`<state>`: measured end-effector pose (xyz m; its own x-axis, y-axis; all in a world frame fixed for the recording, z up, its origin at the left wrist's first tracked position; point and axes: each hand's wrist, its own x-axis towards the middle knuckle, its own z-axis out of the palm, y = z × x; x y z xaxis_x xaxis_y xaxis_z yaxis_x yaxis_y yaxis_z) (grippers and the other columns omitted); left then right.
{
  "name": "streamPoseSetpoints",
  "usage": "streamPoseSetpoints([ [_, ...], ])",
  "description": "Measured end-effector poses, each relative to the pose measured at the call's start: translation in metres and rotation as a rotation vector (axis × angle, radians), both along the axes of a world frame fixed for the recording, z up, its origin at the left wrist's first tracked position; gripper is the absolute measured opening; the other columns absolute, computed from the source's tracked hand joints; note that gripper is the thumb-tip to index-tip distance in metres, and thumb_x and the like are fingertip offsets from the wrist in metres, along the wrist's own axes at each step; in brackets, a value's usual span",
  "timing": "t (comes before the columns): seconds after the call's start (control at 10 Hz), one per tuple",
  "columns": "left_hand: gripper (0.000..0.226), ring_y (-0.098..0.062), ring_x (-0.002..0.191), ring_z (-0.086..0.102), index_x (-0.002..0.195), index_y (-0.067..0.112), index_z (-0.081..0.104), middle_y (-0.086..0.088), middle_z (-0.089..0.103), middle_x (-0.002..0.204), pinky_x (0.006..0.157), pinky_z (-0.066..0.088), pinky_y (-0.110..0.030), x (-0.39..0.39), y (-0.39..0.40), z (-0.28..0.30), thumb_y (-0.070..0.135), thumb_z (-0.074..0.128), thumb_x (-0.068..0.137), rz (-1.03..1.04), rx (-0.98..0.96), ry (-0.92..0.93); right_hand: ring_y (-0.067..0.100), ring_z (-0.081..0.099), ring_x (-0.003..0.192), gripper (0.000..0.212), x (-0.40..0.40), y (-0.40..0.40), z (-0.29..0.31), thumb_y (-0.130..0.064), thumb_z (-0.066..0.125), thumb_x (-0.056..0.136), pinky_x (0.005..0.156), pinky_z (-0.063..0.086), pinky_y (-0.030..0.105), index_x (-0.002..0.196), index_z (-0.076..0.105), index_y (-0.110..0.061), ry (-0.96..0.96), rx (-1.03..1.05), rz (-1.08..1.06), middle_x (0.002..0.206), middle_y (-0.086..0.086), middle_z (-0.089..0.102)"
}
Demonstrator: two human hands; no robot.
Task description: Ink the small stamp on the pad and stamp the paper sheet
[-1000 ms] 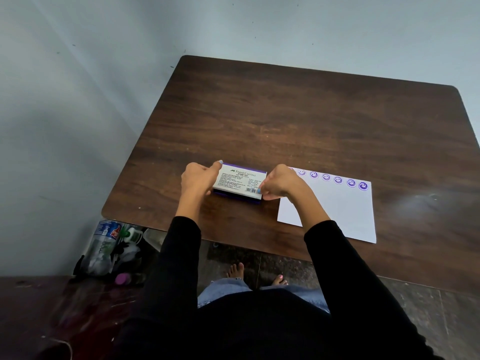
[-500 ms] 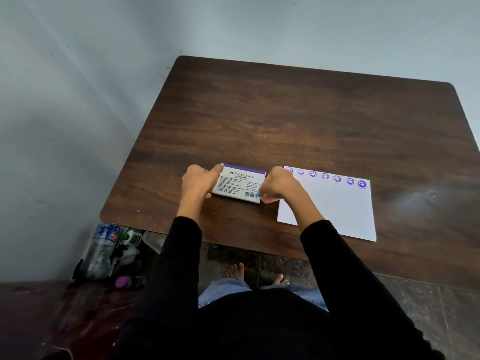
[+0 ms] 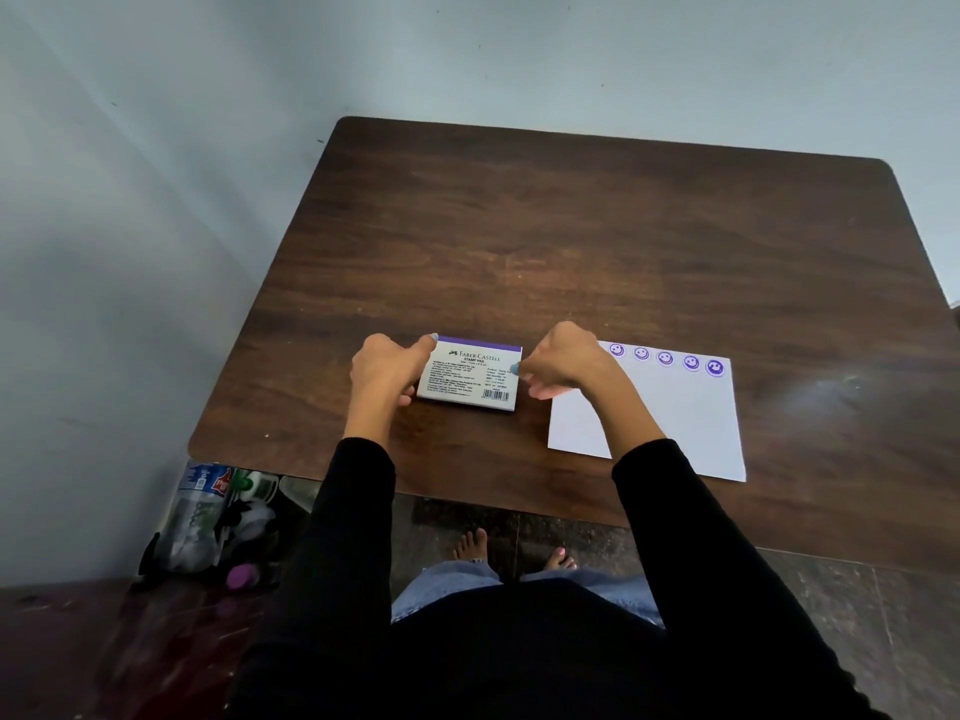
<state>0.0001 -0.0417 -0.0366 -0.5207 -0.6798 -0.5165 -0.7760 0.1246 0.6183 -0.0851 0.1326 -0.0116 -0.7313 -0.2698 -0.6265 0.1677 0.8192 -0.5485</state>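
Your left hand (image 3: 387, 368) grips the left edge of the closed pad (image 3: 469, 375), thumb on its top corner, while your right hand (image 3: 563, 362) is curled with fingertips at the pad's right edge. The pad lies flat on the table (image 3: 571, 241), just left of the paper (image 3: 675, 413), which carries a row of purple smiley prints (image 3: 666, 358) along its far edge; I cannot see the stamp.

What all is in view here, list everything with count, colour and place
table: one, dark brown wood, centre
stamp pad: one, white label, purple edge, shut, near table edge, between the hands
paper: one, white, right of pad
stamps: five seen, purple smileys, along paper's far edge
bottles: a cluster, clear and green, floor left of table
left hand: at pad's left side
right hand: at pad's right side, over paper's corner
sleeves: two, black
feet: two, bare, under table
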Motion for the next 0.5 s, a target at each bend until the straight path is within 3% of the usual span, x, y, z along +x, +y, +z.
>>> streamPoseSetpoints([
  [0.1,0.054,-0.033,0.099,0.064,0.1,0.002,0.064,-0.015,0.067,0.105,0.082,0.056,-0.04,-0.005,0.002,0.003,0.053,0.06,0.08,-0.08,-0.119,-0.061,0.027,0.074,0.076,0.015,-0.009,0.014,0.007,-0.018,0.067,0.078,0.073,0.061,0.033,0.068,0.069,-0.008,0.066,-0.028,-0.063,0.071,0.012,0.072],
  [0.2,0.048,-0.038,0.104,0.058,0.097,-0.001,0.062,-0.02,0.065,0.108,0.084,0.048,-0.036,-0.011,0.014,0.012,0.046,0.053,0.088,-0.18,-0.264,-0.08,0.03,0.068,0.084,0.02,-0.016,0.029,0.001,-0.028,0.064,0.082,0.078,0.055,0.035,0.074,0.069,-0.011,0.364,-0.045,-0.198,0.086,0.014,0.073],
  [0.3,0.035,-0.04,0.105,0.057,0.103,0.003,0.06,-0.021,0.064,0.11,0.081,0.044,-0.04,-0.018,0.041,0.021,0.034,0.047,0.094,-0.267,-0.492,0.061,0.024,0.064,0.08,0.022,-0.012,0.037,-0.011,-0.028,0.058,0.091,0.068,0.048,0.031,0.083,0.066,-0.009,0.685,-0.134,-0.325,0.088,0.01,0.072],
  [0.4,0.034,-0.035,0.114,0.054,0.119,0.006,0.056,-0.016,0.062,0.12,0.094,0.039,-0.042,-0.028,0.075,0.019,0.026,0.04,0.098,-0.352,-0.632,0.345,0.026,0.065,0.084,0.021,-0.007,0.046,-0.028,-0.021,0.053,0.094,0.071,0.05,0.034,0.093,0.066,-0.005,0.912,-0.177,-0.368,0.093,0.012,0.071],
  [0.5,0.042,-0.029,0.14,0.031,0.137,0.006,0.042,-0.014,0.043,0.146,0.114,0.021,-0.042,-0.036,0.105,0.011,0.022,0.036,0.099,-0.531,-0.694,0.452,0.028,0.063,0.104,0.021,-0.002,0.051,-0.041,-0.014,0.05,0.095,0.087,0.048,0.036,0.107,0.064,-0.005,1.092,-0.149,-0.287,0.113,0.013,0.068],
])
